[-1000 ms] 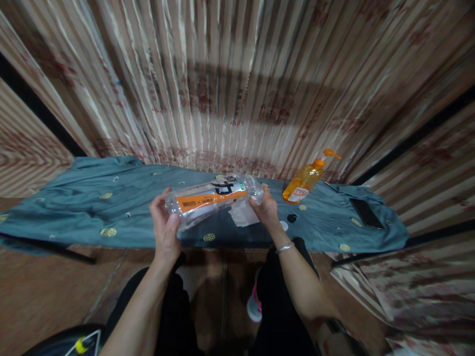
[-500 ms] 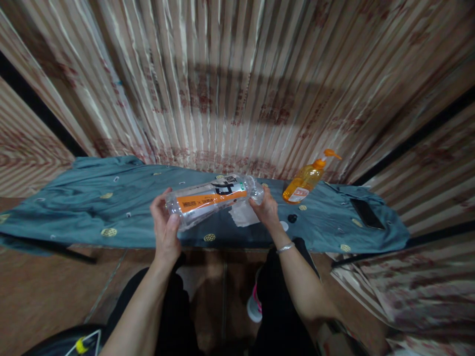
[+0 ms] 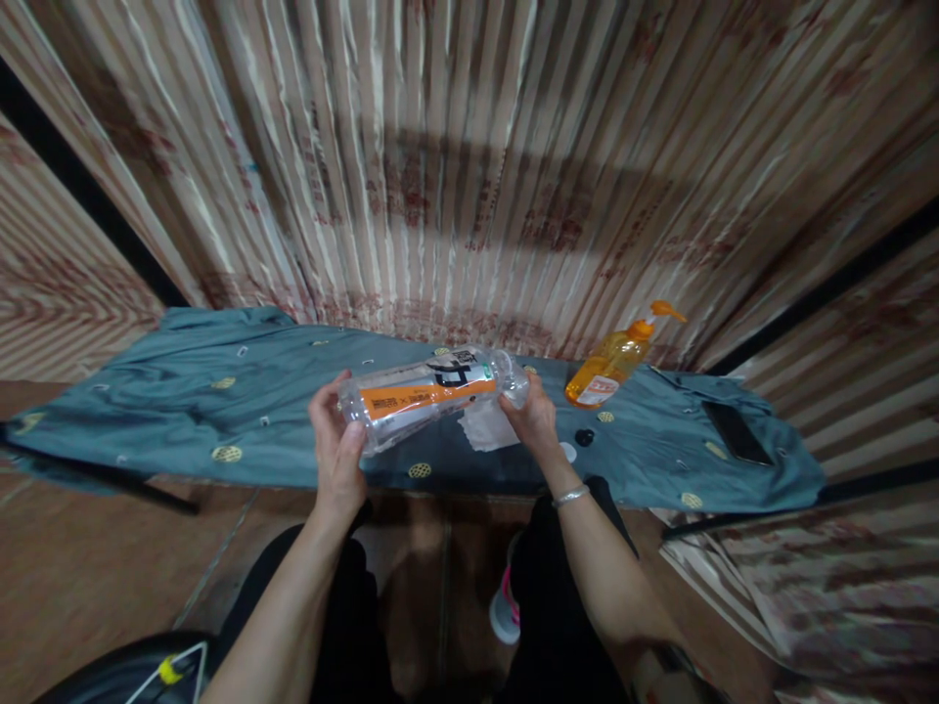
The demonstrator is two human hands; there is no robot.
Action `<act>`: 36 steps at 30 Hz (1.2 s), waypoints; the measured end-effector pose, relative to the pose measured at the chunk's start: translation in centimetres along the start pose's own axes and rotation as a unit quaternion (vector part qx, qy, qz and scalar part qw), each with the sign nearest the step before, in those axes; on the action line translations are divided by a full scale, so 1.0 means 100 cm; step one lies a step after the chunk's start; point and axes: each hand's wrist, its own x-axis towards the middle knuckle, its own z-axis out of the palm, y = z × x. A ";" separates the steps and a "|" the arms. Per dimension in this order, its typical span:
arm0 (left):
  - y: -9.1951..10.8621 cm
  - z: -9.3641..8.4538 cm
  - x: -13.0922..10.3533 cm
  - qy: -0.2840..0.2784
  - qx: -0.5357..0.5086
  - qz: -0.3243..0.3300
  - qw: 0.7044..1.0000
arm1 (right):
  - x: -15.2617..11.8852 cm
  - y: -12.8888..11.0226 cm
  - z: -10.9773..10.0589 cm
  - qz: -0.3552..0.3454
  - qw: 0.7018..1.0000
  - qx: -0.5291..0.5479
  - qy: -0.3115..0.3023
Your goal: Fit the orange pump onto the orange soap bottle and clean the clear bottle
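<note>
A clear plastic bottle (image 3: 432, 391) with an orange and white label lies sideways above the cloth-covered table (image 3: 279, 455), its neck to the right. My left hand (image 3: 340, 445) is closed round the base end, thumb in front. At the neck end, my right hand (image 3: 533, 416) grips the bottle, with a silver bangle on the wrist. Beneath it, partly hidden, is a white tissue (image 3: 490, 428). A small black object (image 3: 585, 437) and a round white piece (image 3: 569, 452) lie just right of my right hand.
An orange pump bottle (image 3: 607, 367) stands tilted in view at the right rear of the table. Farther right lies a dark phone (image 3: 737, 433). Striped curtain (image 3: 440, 196) hangs behind, and black poles slant at both sides.
The whole view has shifted slightly, with the table, hands and bottle all appearing a little farther right. Both hands keep their hold on the clear bottle.
</note>
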 end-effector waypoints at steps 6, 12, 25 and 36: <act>0.000 0.001 -0.001 -0.012 0.022 0.025 0.999 | -0.001 0.002 0.000 -0.003 1.000 -0.004 -0.002; -0.001 0.000 -0.002 -0.017 0.024 0.029 0.999 | -0.001 0.000 -0.003 0.005 1.000 0.001 -0.012; 0.001 0.001 -0.001 -0.006 0.005 0.012 1.000 | -0.001 0.003 0.001 0.004 1.000 0.006 -0.012; 0.007 0.003 -0.002 0.008 0.009 0.001 1.000 | -0.003 0.001 0.001 0.000 0.999 0.031 -0.010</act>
